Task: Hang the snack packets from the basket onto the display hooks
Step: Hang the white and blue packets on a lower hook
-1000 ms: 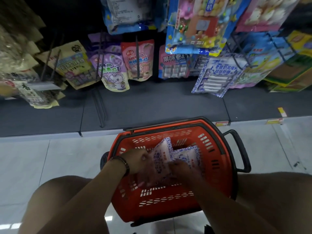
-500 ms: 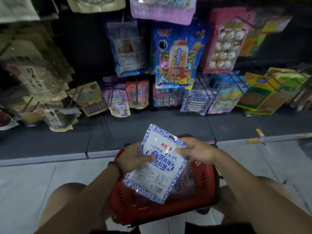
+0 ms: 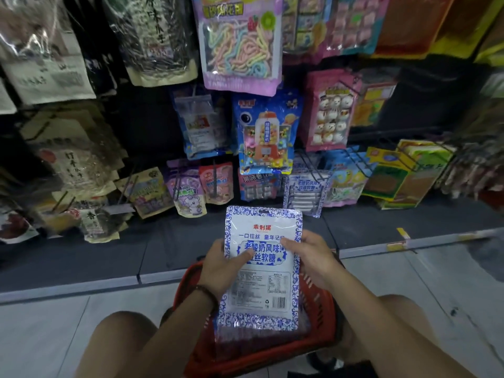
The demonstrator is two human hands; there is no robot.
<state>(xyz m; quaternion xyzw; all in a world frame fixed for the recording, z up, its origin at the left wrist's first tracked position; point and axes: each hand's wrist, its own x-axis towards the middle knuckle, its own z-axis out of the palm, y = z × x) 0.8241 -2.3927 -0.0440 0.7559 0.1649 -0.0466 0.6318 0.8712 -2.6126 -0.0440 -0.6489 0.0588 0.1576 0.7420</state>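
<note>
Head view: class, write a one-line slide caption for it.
Both hands, left hand and right hand, hold a blue-and-white patterned snack packet above the red plastic basket.

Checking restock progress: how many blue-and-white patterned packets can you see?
2: one blue-and-white patterned packet held above the red plastic basket by both hands, one hanging packet on the bottom row. More may be hidden behind.

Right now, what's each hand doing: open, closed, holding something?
Left hand: closed on the blue-and-white snack packet, gripping its left edge.
Right hand: closed on the same packet, gripping its right edge.
</note>
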